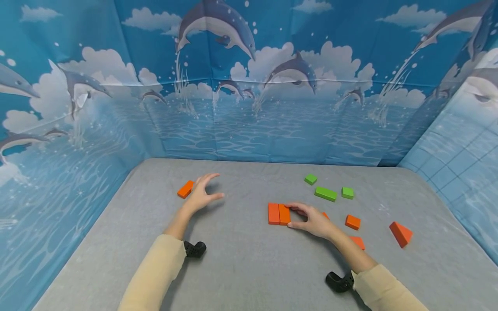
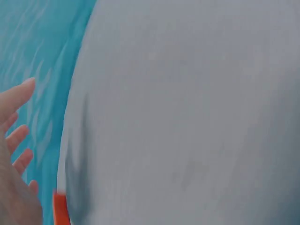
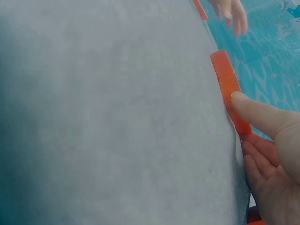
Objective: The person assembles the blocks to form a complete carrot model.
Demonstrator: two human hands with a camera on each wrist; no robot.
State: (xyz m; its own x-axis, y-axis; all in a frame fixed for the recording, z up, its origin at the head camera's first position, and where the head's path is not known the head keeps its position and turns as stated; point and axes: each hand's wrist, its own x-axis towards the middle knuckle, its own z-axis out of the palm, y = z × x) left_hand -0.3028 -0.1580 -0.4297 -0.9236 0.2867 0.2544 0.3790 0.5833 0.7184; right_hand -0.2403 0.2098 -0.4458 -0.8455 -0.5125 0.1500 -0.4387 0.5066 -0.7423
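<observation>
Two orange rectangular blocks lie side by side in the middle of the grey table: a redder left block (image 1: 273, 214) and a lighter right block (image 1: 284, 214). My right hand (image 1: 311, 220) pinches the lighter one between its thumb and fingers, at its two ends. In the right wrist view the thumb presses against this orange block (image 3: 228, 87). My left hand (image 1: 200, 196) is spread, thumb apart from the fingers, with nothing in its grasp. Another orange block (image 1: 185, 189) lies just left of it, partly hidden by the hand.
Several green blocks (image 1: 325, 194) lie at the back right. Right of my right arm are a small orange block (image 1: 352, 222) and a red-orange triangular block (image 1: 401, 234). Another orange block (image 1: 357, 242) is partly behind the forearm. Dolphin-printed curtains (image 1: 249, 129) border the table.
</observation>
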